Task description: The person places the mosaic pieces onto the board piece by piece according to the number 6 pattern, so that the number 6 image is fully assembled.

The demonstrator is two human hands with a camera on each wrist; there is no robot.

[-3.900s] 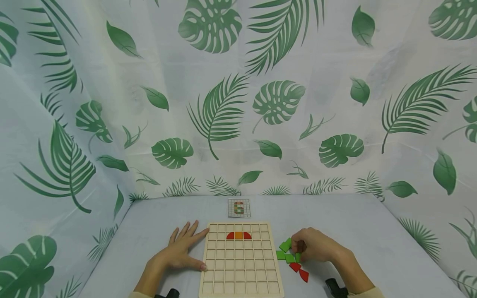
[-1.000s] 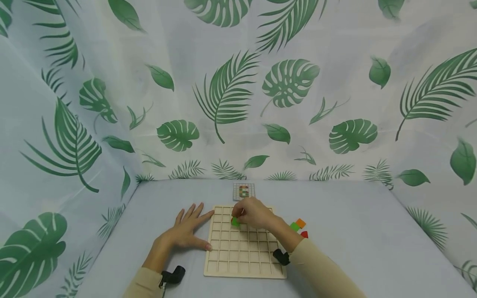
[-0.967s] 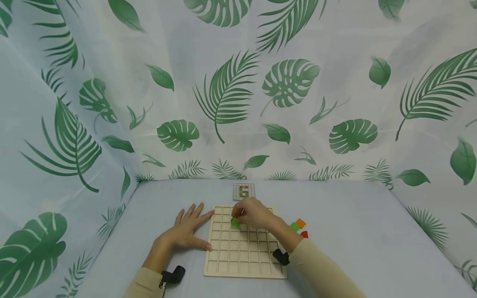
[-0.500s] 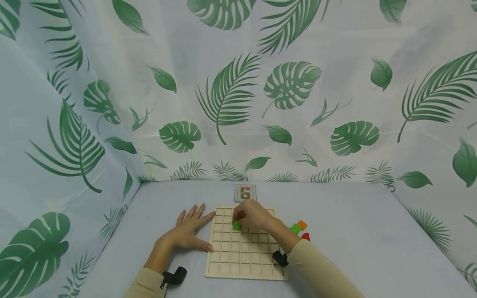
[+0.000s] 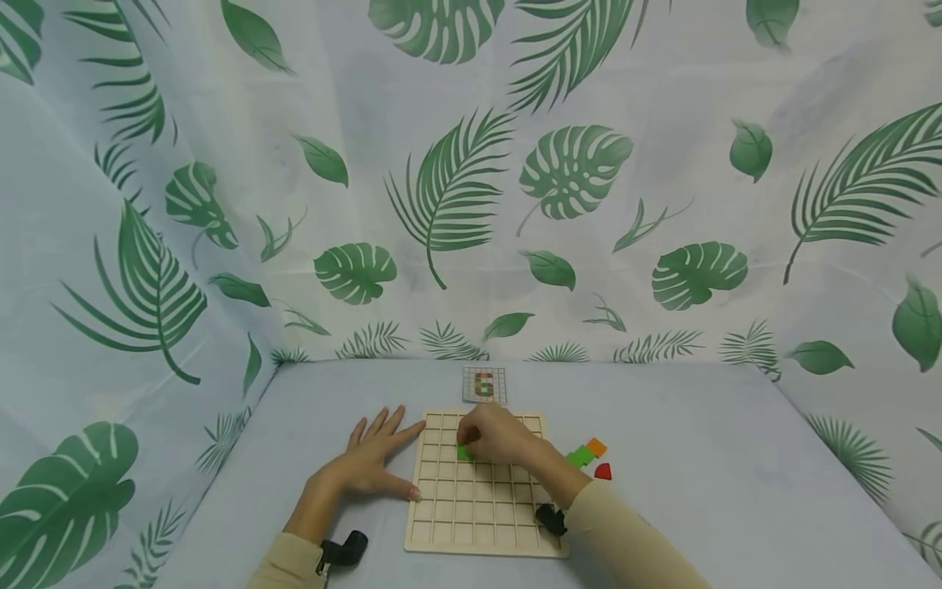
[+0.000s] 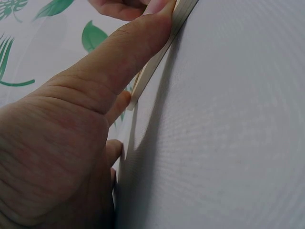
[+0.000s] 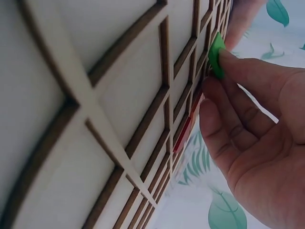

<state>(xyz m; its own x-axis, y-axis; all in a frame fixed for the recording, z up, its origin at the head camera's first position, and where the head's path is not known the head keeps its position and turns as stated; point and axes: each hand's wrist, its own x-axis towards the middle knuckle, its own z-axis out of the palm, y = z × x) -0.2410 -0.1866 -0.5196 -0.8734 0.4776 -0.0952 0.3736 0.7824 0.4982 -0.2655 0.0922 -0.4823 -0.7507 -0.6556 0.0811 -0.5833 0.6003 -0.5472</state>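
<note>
My right hand pinches a green square tile between thumb and fingers, over the upper left part of the wooden grid board. In the right wrist view the green tile stands tilted at the grid ridges, its edge against the board. Red pieces sit in cells near the board's far edge; in the head view the hand hides them. My left hand lies spread at the board's left side, thumb and index fingertip touching its edge. The left wrist view shows that thumb on the rim.
Right of the board lie loose green tiles, an orange square and a red quarter-round piece, partly behind the right forearm. A small pattern card showing a 6 lies beyond the board. Leaf-printed cloth stands behind.
My right hand has gone from the loose pieces onto the board, carrying a green tile. Over the last second it has shifted slightly nearer with the tile. The left hand stays at the board's edge.
</note>
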